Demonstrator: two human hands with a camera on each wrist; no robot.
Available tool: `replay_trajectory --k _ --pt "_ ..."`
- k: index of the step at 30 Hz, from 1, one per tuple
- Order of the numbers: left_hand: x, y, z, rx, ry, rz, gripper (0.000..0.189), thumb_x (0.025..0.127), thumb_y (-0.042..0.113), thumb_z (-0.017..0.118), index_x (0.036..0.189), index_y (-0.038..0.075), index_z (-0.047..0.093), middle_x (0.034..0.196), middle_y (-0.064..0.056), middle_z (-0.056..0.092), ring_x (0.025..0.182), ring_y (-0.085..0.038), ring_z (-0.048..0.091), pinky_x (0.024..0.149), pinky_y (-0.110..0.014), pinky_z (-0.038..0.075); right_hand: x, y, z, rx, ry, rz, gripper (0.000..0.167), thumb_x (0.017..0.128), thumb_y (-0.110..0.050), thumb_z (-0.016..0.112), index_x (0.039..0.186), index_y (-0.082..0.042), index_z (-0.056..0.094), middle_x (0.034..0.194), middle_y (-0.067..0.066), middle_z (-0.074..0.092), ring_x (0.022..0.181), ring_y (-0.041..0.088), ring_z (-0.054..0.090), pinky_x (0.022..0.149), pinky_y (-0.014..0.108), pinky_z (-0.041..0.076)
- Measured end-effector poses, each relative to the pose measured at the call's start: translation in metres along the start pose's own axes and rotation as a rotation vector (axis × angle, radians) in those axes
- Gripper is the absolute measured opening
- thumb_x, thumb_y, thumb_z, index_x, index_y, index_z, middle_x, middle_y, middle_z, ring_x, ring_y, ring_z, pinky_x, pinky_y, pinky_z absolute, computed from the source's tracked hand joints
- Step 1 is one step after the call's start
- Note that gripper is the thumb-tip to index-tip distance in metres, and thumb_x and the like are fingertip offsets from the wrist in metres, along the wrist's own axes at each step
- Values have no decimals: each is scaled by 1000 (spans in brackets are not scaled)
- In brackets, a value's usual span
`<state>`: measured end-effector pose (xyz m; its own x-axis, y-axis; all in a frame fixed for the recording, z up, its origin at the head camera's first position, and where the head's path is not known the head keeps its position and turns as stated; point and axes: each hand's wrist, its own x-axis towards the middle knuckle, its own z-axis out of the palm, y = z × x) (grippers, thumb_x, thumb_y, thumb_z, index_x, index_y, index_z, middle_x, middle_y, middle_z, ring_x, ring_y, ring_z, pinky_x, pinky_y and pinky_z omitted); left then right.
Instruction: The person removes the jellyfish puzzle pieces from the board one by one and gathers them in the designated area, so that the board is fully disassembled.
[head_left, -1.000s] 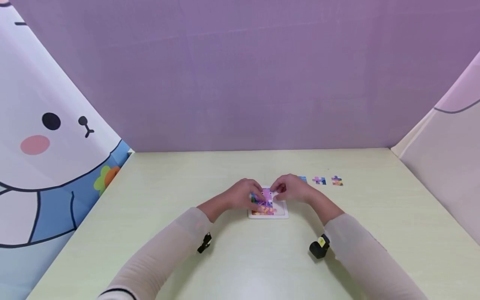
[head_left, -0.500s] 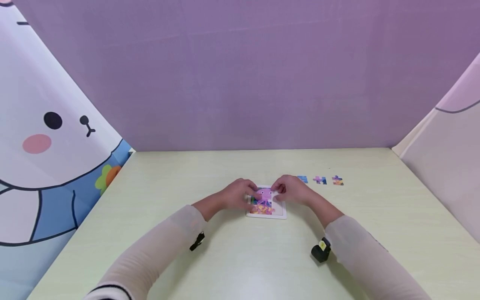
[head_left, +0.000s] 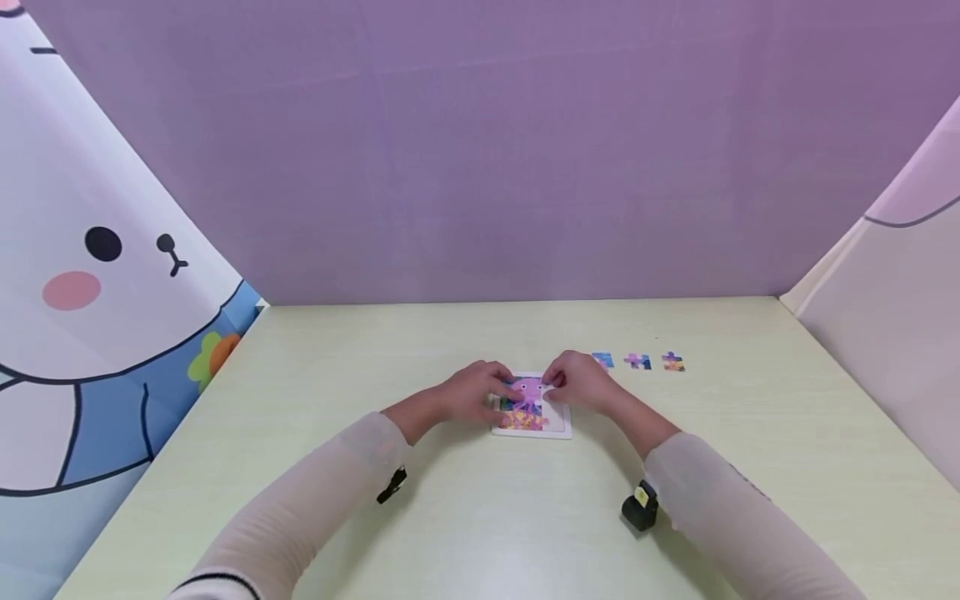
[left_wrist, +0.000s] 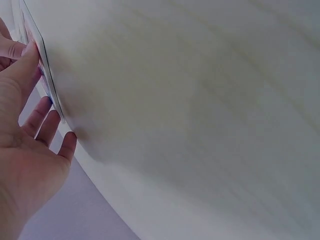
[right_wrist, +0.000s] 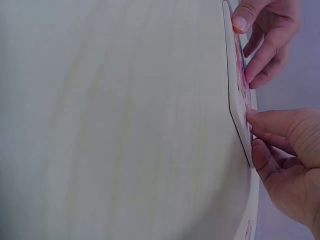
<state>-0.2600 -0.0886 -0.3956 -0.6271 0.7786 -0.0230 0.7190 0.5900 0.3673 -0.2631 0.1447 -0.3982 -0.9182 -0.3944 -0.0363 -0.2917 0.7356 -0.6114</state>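
Note:
A small jigsaw puzzle in a white frame (head_left: 557, 433) lies on the table, showing a pink octopus (head_left: 529, 388) over orange and yellow shapes. The right part of the frame is bare white. My left hand (head_left: 471, 392) rests on its left side, fingers spread, thumb at the lower left and a fingertip on the picture; some of the puzzle is hidden beneath. Bent over the upper right is my right hand (head_left: 583, 382), its thumb and fingertips at the octopus's right edge. In the right wrist view, that thumb (right_wrist: 265, 120) touches the puzzle surface; I cannot tell whether a piece is pinched.
Three loose puzzle pieces lie in a row right of the frame: a blue one (head_left: 602, 360), a pink and blue one (head_left: 638, 362) and a multicoloured one (head_left: 673, 362). A purple wall (head_left: 480, 167) rises behind the pale table (head_left: 360, 350).
My left hand has drawn back slightly to the left, uncovering more of the octopus. The frame has shifted a little left. My right hand has stayed near the upper right, moving only slightly.

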Motion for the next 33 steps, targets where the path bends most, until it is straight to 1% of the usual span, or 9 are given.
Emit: replay_trajectory --k 7,10,17,20,23,27,29,31,33 --pt "0 1 1 -14 -17 -36 42 88 27 75 127 17 67 136 -11 53 124 -28 46 105 -41 36 1 1 1 27 -9 30 13 83 -3 76 95 -2 71 86 5 62 80 18 55 74 33 50" --pt "0 0 2 -5 -18 -40 42 88 28 74 128 18 66 137 -11 52 124 -28 46 105 -41 36 1 1 1 41 -9 43 12 83 -3 75 95 -2 71 86 5 62 80 19 55 74 32 50" --pt "0 1 2 4 -13 -27 42 88 28 74 128 16 66 137 -12 52 124 -29 46 105 -42 37 1 -1 1 77 4 58 8 86 -2 72 94 -2 68 84 5 61 78 18 55 73 31 49" --pt "0 1 1 3 -17 -29 43 88 28 74 129 16 66 138 -12 51 125 -29 45 105 -42 36 0 -2 0 73 15 34 7 86 -1 71 91 -3 66 82 5 61 77 18 55 74 32 49" --pt "0 0 2 1 -17 -31 43 88 28 74 129 16 66 138 -12 51 125 -29 45 105 -42 36 1 -3 -1 78 25 9 12 85 2 72 91 -3 64 83 4 61 78 18 56 75 32 50" --pt "0 0 2 -3 -18 -34 43 88 28 74 129 17 66 138 -12 51 125 -29 45 105 -43 36 1 -4 0 114 20 -11 23 85 3 71 105 -3 62 86 4 64 81 18 59 77 33 52" --pt "0 0 2 -8 -17 -34 43 88 28 74 128 17 66 137 -12 52 125 -29 46 105 -43 36 1 -3 1 124 15 -31 27 85 3 71 110 -4 64 86 3 65 80 18 60 77 34 52" --pt "1 0 2 -11 -14 -38 43 87 27 75 128 17 66 137 -12 53 125 -28 46 106 -42 35 1 -3 1 117 16 -55 25 86 3 70 110 -5 67 85 3 65 79 18 59 76 33 52" --pt "1 0 2 -17 -8 -44 43 86 27 76 127 17 67 135 -11 54 124 -26 47 106 -41 35 1 -2 1 109 29 -77 20 87 3 68 106 -4 70 83 3 64 77 18 57 74 33 51"
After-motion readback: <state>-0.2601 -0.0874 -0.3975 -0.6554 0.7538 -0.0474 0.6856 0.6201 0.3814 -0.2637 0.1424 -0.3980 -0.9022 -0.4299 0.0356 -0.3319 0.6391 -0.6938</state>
